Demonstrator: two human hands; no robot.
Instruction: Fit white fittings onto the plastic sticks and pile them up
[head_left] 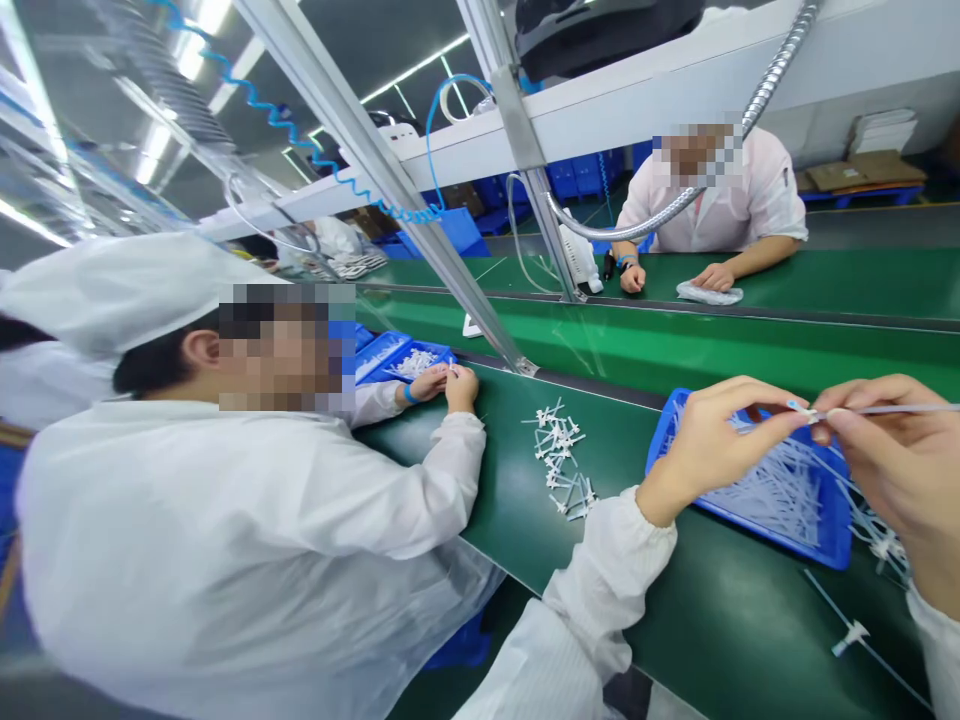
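Observation:
My left hand [724, 435] pinches a small white plastic fitting with a blue end [802, 408] between thumb and fingertips. Against it, my right hand [900, 450] grips a thin translucent tube [911, 408] that runs off past the right edge. The fingertips of both hands nearly meet, so the exact joint is hidden. Below them stands a blue tray [841, 545] full of thin clear tube pieces [776, 490]. On the green table under my right hand lies a white fitting with tubes on it [853, 635]. More such pieces [885, 545] lie partly behind my right hand.
Several short white fittings with tube stubs [559, 450] lie in a loose pile on the green table [510, 500]. A co-worker [247, 510] sits close on my left by blue trays of small white parts [416, 362]. Another person [720, 200] sits across. A metal post [450, 260] rises between.

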